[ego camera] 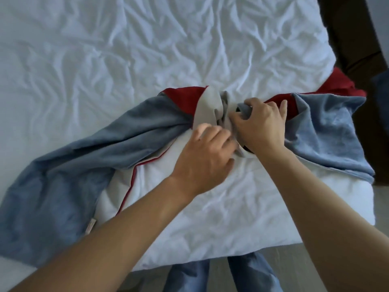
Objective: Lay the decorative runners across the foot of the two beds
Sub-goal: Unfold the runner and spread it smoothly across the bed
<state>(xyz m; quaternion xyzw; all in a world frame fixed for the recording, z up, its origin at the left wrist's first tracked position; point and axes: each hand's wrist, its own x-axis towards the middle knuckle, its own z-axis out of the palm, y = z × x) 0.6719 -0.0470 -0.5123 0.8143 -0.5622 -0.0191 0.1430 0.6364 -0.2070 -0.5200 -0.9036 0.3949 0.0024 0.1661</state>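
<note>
A blue-grey runner [69,165] with red and pale grey panels lies bunched and twisted across the foot of a white bed [147,49]. Its left end spreads over the bed's near left side, and its right end [328,131] hangs off the right edge. In the middle the cloth is gathered into a knot of grey folds [219,108]. My right hand [261,125] grips a bundle of that gathered cloth, fingers curled round it. My left hand [206,157] has its fingers tucked into the folds right beside it, pinching the cloth.
The bed's white cover is heavily creased. A dark brown piece of furniture [357,39] stands past the bed's right edge. My legs in blue trousers [252,275] stand on the grey floor at the foot of the bed.
</note>
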